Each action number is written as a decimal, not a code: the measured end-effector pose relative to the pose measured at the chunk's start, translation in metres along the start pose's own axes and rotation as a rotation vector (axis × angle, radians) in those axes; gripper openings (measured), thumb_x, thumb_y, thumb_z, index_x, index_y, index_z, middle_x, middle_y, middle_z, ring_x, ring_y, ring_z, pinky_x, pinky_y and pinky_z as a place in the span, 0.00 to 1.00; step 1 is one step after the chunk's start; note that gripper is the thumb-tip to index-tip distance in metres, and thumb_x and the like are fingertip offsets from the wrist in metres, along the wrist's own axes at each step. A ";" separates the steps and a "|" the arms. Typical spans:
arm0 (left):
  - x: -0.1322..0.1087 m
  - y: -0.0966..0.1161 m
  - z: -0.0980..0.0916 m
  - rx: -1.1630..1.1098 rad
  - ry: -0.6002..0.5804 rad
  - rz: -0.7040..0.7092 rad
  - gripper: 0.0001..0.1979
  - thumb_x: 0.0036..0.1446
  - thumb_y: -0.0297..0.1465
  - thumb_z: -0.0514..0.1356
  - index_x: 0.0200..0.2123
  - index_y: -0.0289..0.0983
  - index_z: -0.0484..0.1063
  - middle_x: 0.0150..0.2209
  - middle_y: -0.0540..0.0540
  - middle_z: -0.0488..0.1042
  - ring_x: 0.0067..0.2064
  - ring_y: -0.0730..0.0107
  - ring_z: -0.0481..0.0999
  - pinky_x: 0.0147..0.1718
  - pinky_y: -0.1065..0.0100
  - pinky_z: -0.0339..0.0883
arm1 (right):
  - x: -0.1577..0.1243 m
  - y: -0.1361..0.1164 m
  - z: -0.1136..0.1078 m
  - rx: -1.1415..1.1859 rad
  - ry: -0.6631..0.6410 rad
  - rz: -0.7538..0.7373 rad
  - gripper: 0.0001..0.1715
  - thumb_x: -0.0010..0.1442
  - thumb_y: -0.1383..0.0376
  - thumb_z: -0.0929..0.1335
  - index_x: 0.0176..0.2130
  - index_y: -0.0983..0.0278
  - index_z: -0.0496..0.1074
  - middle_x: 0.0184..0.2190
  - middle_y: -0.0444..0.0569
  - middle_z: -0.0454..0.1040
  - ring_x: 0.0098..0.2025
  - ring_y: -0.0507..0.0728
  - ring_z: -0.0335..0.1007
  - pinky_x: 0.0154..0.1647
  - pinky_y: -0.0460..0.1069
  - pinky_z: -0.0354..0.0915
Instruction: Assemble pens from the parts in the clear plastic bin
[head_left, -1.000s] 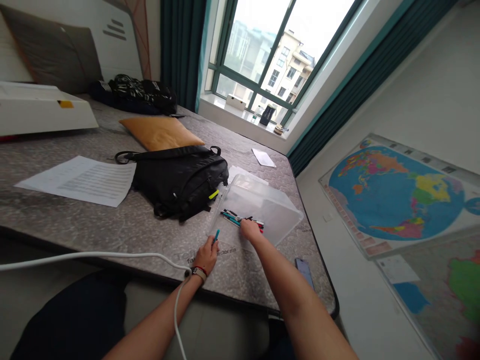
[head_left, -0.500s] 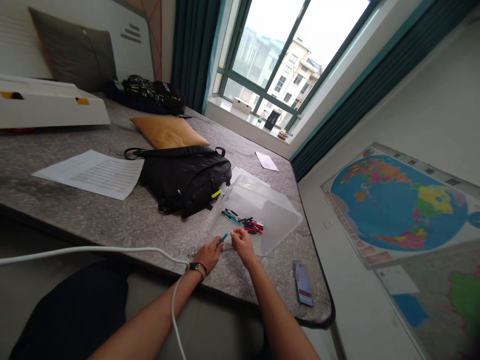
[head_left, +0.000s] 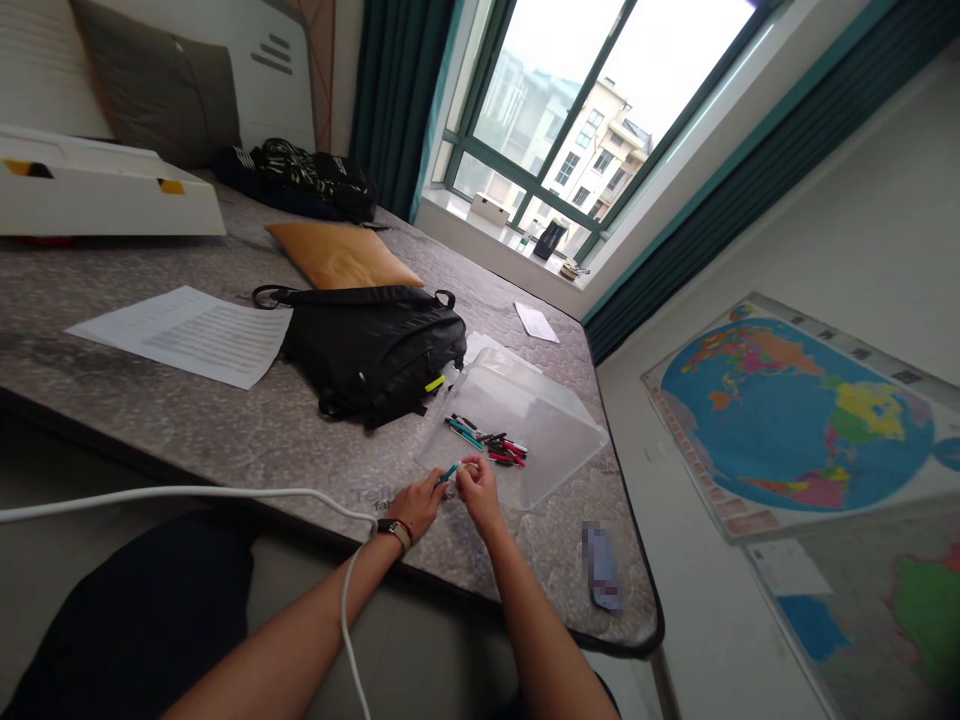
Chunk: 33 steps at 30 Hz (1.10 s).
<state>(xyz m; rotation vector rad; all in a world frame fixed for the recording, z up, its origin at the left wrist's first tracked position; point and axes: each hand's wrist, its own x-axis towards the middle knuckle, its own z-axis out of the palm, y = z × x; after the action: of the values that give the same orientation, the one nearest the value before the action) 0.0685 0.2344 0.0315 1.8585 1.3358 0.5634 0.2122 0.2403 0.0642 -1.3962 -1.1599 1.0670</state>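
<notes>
My left hand (head_left: pixel 418 504), with a watch at its wrist, is closed around a teal pen (head_left: pixel 448 473) whose end points up and right. Close against that end, my right hand (head_left: pixel 478 490) is closed in a pinch. Something small and pale shows at its fingertips, too small to make out. Just beyond both hands a clear plastic bin (head_left: pixel 566 425) lies on the mattress. Several pens (head_left: pixel 506 450), black, red and teal, are piled within its outline, behind my right hand.
A black backpack (head_left: pixel 375 345) lies left of the bin, with a printed sheet (head_left: pixel 191 335) and a brown padded envelope (head_left: pixel 345 255) near it. A phone (head_left: pixel 602 568) rests by the mattress (head_left: pixel 525 560) corner. A white cable (head_left: pixel 225 491) runs to my left wrist.
My right hand has moved slightly left, closing the gap to the end of the teal pen. My left hand still holds the pen. The view has shifted slightly.
</notes>
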 end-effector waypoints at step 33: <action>0.007 -0.009 0.011 -0.068 0.132 0.009 0.11 0.68 0.36 0.46 0.48 0.43 0.64 0.36 0.50 0.80 0.39 0.65 0.79 0.39 0.68 0.64 | -0.025 0.031 -0.012 -1.025 -0.015 -0.116 0.04 0.62 0.67 0.66 0.37 0.62 0.72 0.39 0.50 0.71 0.38 0.56 0.69 0.39 0.48 0.61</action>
<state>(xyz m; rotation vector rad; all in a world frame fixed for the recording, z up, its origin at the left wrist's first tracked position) 0.0734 0.2391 0.0174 1.7994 1.3766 0.7383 0.2233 0.2124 0.0356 -2.0301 -1.8975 0.3560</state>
